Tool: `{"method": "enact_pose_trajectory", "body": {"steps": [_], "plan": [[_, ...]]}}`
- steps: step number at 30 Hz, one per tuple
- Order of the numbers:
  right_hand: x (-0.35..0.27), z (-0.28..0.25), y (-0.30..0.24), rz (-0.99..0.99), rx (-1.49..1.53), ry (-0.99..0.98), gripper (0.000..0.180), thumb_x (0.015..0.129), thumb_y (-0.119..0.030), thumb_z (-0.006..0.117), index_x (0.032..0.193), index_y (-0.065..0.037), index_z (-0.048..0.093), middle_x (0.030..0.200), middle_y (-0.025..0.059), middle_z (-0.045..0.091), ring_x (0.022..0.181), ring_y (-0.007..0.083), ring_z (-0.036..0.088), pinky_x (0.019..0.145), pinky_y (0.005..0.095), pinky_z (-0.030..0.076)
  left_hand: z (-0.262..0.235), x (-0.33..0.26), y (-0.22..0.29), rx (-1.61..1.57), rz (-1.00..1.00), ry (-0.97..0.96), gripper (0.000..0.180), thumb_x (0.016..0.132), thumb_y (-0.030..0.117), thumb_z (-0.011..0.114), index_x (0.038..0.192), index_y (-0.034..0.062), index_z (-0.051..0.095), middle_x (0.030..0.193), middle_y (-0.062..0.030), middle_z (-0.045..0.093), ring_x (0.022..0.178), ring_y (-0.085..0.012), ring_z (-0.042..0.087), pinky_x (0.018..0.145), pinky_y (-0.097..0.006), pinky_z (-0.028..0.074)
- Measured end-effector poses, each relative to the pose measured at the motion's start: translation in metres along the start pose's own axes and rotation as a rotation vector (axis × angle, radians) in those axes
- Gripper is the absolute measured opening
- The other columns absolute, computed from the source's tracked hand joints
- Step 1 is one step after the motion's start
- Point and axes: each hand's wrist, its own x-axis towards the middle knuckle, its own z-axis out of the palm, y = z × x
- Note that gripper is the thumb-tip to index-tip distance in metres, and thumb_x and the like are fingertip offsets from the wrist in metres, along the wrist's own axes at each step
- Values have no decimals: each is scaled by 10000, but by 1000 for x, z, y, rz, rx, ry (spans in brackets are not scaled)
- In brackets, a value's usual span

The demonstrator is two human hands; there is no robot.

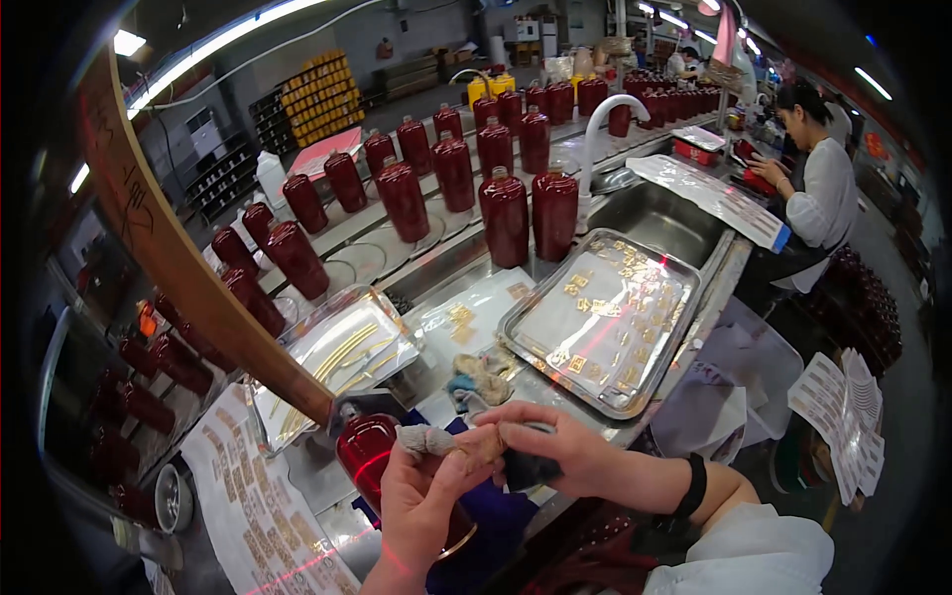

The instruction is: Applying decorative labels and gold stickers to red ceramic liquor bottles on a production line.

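Hands — left hand [421, 506] and right hand [560, 448], fingertips together; anything pinched too small to tell | Red bottle [363, 454] — partly behind left hand, beside purple cloth [501, 511] | Metal tray [560, 378]: beyond right hand

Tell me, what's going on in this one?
The person's left hand and right hand meet in front of a tilted glossy red bottle, with purple cloth around it. A small grey fabric piece shows at the left hand; whether it is held or worn is unclear. Beyond, a metal tray holds gold pieces, and more red bottles stand farther back.
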Motion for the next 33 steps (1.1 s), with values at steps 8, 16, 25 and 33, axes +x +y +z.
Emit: {"method": "enact_pose_trajectory", "body": {"steps": [8,16,25,33], "plan": [[51,-37,-51,-360,-903,230,162,867,-204,629,869,-44,649,742,0,613,734,77,565,673,242,450,-19,-17,16,151,193,214,245,923,58,463,1160,28,411,1185,-200,565,1062,-283,602,859,-344,519],[125,-170,-73,244,-1857,424,261,732,-317,676,890,-109,685,900,124,675,890,287,641,782,397,504,-91,-24,-27,73,227,517,320,965,190,435,1253,52,415,1345,-145,443,1241,-235,437,1024,-371,361],[107,-110,-69,-187,-2097,545,98,785,-183,651,873,-142,638,981,117,577,889,312,580,787,415,478,-78,-21,-18,-139,-9,263,654,944,557,314,1400,88,294,1337,-125,463,1211,-264,478,1007,-424,391],[76,22,-72,-739,-1704,32,101,743,-47,676,811,-73,605,874,104,548,801,297,560,687,380,452,-101,-6,-52,-244,-126,362,631,945,532,349,1362,60,338,1279,-171,497,1141,-286,536,952,-430,457]]}}
